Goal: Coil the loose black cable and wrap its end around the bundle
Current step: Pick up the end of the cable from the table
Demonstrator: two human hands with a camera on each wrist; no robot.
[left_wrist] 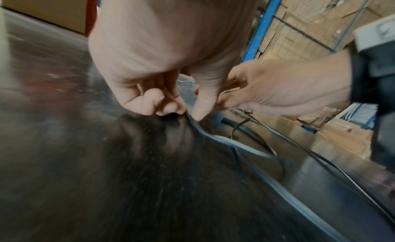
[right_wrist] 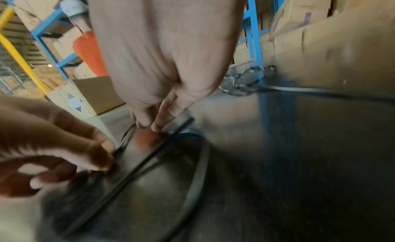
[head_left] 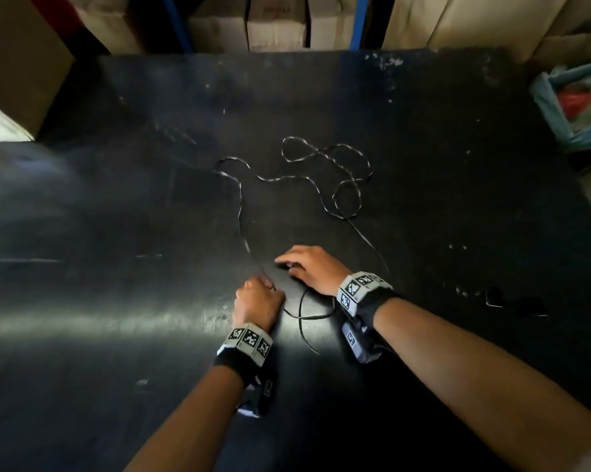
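A thin black cable (head_left: 239, 216) sprawls in loose loops over the middle of the black table (head_left: 117, 233). One strand runs down to my hands, where a small loop (head_left: 307, 311) lies. My left hand (head_left: 270, 286) pinches the cable (left_wrist: 235, 143) between thumb and curled fingers (left_wrist: 171, 108), right at the tabletop. My right hand (head_left: 287, 264) is just beyond it, fingers extended. Its fingertips (right_wrist: 158, 127) press down on the table beside the cable strand (right_wrist: 138, 166). The wrist views are blurred.
Cardboard boxes (head_left: 277, 25) and blue rack uprights (head_left: 176, 25) stand behind the table's far edge. A large box (head_left: 15, 63) sits at the left and a blue plastic bag (head_left: 580, 107) at the right. A small dark object (head_left: 515, 303) lies on the table's right side.
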